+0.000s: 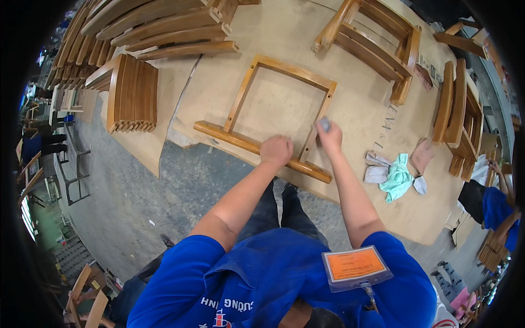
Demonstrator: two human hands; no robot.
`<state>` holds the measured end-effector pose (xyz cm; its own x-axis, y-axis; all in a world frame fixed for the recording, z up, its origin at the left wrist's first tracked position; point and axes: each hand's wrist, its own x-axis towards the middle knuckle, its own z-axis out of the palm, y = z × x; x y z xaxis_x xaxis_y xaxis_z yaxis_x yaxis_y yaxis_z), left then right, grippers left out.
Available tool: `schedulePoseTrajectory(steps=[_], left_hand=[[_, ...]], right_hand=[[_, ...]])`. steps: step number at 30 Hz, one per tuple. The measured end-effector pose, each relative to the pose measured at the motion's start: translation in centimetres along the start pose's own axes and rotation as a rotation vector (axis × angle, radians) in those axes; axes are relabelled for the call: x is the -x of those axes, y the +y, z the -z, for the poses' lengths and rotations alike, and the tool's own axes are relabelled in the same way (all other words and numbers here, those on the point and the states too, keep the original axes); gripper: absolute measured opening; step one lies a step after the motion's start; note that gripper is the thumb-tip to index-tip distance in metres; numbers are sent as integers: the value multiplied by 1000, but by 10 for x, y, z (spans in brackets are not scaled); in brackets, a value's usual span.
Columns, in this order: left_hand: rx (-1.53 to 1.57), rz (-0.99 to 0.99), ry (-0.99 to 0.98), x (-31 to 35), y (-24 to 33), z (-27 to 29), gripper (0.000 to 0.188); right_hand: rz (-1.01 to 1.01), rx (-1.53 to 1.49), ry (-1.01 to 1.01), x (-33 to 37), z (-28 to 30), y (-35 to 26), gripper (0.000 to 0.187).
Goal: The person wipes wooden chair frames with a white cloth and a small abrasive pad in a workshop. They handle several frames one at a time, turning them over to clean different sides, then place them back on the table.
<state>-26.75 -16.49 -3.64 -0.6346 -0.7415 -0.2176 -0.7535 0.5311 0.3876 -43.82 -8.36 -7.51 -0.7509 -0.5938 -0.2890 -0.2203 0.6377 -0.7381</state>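
A varnished wooden frame [240, 141] lies flat on the cardboard-covered table in front of me. It has a long rounded near rail, two side pieces and a far crosspiece. My left hand [276, 150] is closed round the near rail, right of its middle. Over the frame's right side piece, my right hand [331, 138] is closed on a small grey pad [325, 124]. The pad is at or just above the wood; whether it touches cannot be made out. My right fingers are partly hidden behind the hand.
Upright wooden parts [134, 95] stand bunched at the left, with long curved slats [175, 33] stacked behind. Other assembled frames [377, 52] lie at the far right. A mint-green cloth [398, 177] and scraps rest right of my arm. Co-workers are at both sides.
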Motion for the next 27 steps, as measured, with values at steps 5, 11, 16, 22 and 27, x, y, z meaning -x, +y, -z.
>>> schedulePoseTrajectory(steps=[5,11,16,22,27], left_hand=[[-1,-6,-8,-2,1,1,32],[-13,-20,-21,-1,0,1,32],[-17,-21,14,-1,1,1,30],[-45,-38,-5,-1,1,2,29],[-46,-22,9,-1,1,-2,30]], right_hand=[[-18,138,32,5,-1,1,42],[9,52,14,21,3,0,43],[-33,60,196,-36,-3,-7,43],[8,113,20,27,-12,11,44],[32,106,177,-48,9,-13,44]])
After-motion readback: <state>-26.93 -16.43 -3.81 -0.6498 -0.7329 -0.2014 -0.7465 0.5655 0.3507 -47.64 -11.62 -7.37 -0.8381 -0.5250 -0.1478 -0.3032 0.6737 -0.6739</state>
